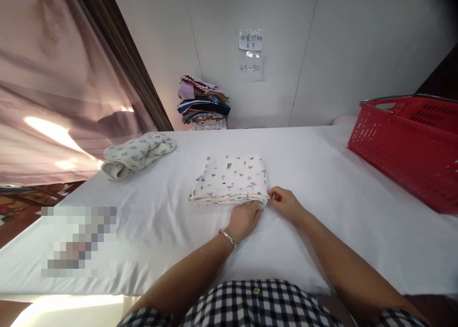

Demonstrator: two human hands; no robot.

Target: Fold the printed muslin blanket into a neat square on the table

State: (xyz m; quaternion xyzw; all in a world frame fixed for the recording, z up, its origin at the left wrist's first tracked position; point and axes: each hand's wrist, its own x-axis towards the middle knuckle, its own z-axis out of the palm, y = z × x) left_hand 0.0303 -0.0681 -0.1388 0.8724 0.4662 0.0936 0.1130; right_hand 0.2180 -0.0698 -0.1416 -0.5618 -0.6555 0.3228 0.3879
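Note:
A folded white cloth (231, 178) with small printed figures lies in the middle of the white table (322, 174). My left hand (244, 218), with a bracelet on its wrist, grips the cloth's near edge, fingers curled under it. Pinching the near right corner of the same cloth is my right hand (284, 203). Both hands sit close together at that corner.
A crumpled heart-print cloth (138, 154) lies at the table's left back. A pile of folded clothes (203, 102) stands against the wall. A red plastic basket (411, 145) sits at the right. A pink curtain (60, 88) hangs on the left.

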